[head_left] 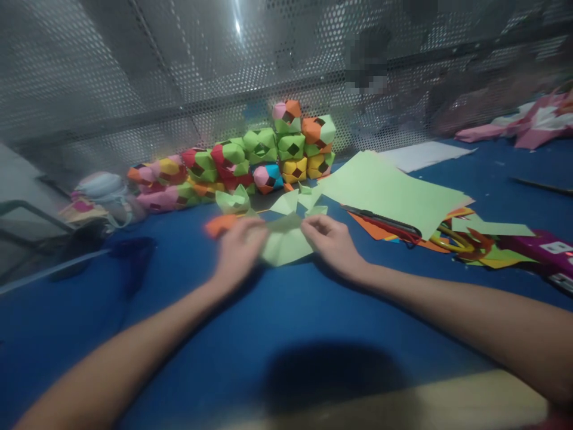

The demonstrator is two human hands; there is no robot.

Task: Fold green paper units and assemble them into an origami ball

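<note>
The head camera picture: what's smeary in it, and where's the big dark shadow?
Head view: the left hand and the small orange folded paper beside it are blurred; head view, bottom middle: a dark rounded shadow; head view, top: white glare.

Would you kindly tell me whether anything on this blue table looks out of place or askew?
Mildly, yes: beyond the right hand, the pale green sheets lie skewed, with orange paper poking out beneath and loose strips jumbled beside them, unlike the stacked folded-paper blocks at the back. No spill or damage is evident.

Paper sheet before stacked blocks
</note>
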